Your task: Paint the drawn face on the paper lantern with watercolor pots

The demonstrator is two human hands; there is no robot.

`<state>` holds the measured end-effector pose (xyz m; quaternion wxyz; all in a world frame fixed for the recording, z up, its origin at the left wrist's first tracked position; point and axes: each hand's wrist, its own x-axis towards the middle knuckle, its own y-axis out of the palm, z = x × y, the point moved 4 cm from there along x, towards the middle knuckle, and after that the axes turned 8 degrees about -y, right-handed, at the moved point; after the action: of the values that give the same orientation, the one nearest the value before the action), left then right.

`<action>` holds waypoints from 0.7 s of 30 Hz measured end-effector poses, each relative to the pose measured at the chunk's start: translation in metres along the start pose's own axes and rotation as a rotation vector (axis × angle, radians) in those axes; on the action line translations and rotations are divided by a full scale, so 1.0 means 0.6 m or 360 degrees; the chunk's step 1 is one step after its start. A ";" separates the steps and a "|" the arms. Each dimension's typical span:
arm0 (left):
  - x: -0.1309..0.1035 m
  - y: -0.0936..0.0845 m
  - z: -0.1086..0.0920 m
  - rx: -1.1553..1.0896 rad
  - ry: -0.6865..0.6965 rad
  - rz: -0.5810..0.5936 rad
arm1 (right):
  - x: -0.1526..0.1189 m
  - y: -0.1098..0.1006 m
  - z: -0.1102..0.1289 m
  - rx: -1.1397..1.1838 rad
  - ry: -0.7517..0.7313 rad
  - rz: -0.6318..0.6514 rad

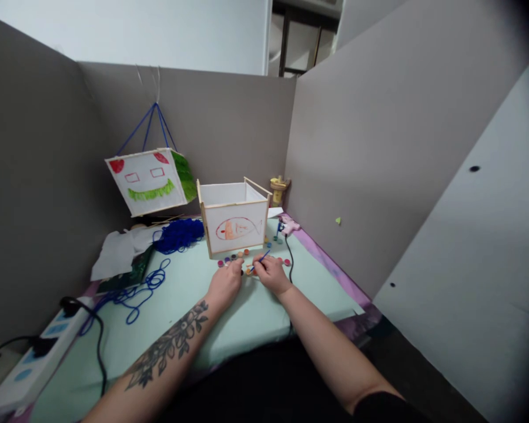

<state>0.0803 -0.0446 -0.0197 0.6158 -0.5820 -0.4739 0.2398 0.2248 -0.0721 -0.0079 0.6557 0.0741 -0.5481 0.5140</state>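
Right hand (pixel 271 274) pinches brush (pixel 264 256); left hand (pixel 226 285), grip indeterminate, rests near the paints (pixel 221 264); apparent colour loading next requires steady control.

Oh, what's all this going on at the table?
A person's right hand holds a thin blue brush among small paint pots; the left hand is close by, though whether it grips anything is hard to tell. Just beyond stands an open white box, its front showing a partly orange fish. Another decorated box hangs at the left.
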 end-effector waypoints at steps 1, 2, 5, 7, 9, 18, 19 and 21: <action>0.000 -0.001 0.000 -0.0004 0.0006 -0.0005 | 0.000 0.000 0.000 -0.0022 -0.0013 -0.0001; -0.001 -0.001 0.000 -0.0009 0.0010 -0.0012 | -0.001 -0.001 0.000 -0.0043 -0.0026 -0.0002; -0.002 0.000 0.002 -0.0022 0.0007 -0.0016 | -0.001 -0.003 0.002 -0.0088 -0.0048 -0.0018; -0.001 0.003 0.003 -0.0025 -0.0009 -0.0008 | -0.001 -0.005 0.003 -0.0094 -0.0048 -0.0039; -0.001 0.004 0.004 -0.0026 -0.0028 -0.0004 | -0.001 -0.008 0.003 -0.0086 -0.0039 -0.0061; -0.001 0.000 0.000 -0.0017 -0.0025 -0.0008 | -0.001 -0.006 0.004 -0.0107 -0.0070 -0.0047; -0.001 -0.001 -0.001 -0.0012 -0.0023 -0.0002 | -0.002 -0.005 0.003 -0.0106 -0.0062 -0.0042; -0.002 -0.004 -0.002 -0.0003 -0.0022 0.0009 | -0.002 -0.004 0.002 -0.0101 -0.0042 -0.0050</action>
<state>0.0800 -0.0468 -0.0179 0.6113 -0.5823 -0.4767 0.2450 0.2262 -0.0746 -0.0072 0.6583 0.0687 -0.5715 0.4851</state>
